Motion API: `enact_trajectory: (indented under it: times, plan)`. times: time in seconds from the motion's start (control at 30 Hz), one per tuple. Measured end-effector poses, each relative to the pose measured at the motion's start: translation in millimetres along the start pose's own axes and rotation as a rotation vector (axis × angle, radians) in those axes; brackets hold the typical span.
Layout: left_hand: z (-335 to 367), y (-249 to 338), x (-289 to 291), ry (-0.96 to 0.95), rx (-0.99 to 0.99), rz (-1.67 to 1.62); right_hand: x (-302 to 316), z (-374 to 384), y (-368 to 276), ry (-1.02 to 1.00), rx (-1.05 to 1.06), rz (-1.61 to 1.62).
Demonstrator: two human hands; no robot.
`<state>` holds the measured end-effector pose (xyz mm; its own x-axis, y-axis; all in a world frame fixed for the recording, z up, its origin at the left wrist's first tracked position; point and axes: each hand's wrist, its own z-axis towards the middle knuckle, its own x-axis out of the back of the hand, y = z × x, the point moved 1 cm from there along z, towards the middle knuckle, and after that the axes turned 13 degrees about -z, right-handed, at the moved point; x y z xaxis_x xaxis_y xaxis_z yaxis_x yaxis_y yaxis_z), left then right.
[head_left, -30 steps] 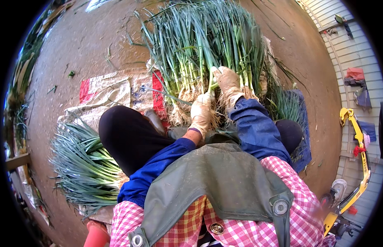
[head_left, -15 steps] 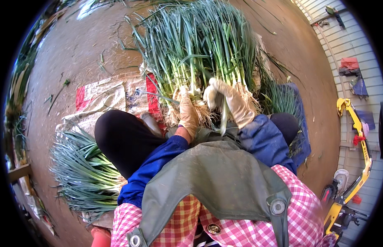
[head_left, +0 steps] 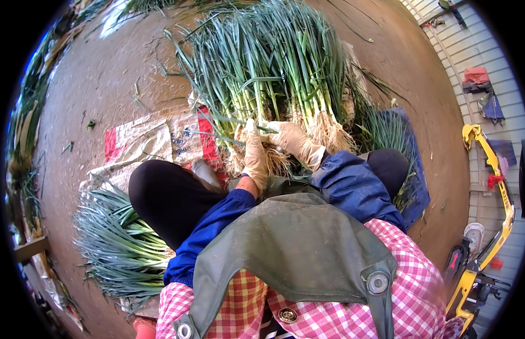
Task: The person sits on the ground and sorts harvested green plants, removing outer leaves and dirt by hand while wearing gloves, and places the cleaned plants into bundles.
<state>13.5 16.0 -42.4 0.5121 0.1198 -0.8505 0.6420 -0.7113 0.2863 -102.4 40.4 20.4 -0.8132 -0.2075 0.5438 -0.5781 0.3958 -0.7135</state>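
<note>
Brown floor point(head_left: 443, 164) around long green, pale-rooted scallions point(head_left: 259, 53)

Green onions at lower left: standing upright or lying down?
Lying down: the green onions stretch sideways, leaves fanning left, pale stem ends pointing right toward the person's dark-clad leg.

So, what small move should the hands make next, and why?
Perhaps the right hand should gently pull the green leaf strip away from the left hand: the strip shows where both hands come close together, beside the long stalks.
</note>
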Motion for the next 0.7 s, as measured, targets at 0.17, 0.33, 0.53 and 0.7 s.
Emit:
enact_trajectory:
  times: [0.17, 0.33, 0.53, 0.7]
  plan:
    - [2.5, -0.5, -11.6, 0.080, 0.056, -0.053, -4.0, -7.4, 23.2, 0.184, 0.203, -0.344]
    - [6.2, 5.5, -3.7, 0.101, -0.011, -0.036, -15.5, -13.6, 26.5, -0.016, 0.174, 0.023]
    - [19.4, -2.9, 4.4, 0.176, -0.176, 0.011, -4.0, -43.4, 3.0, -0.160, 0.033, 0.538]
    - [21.9, 1.8, 13.6, 0.301, -0.118, -0.115, 1.9, -54.2, 10.6, -0.246, 0.009, 0.691]
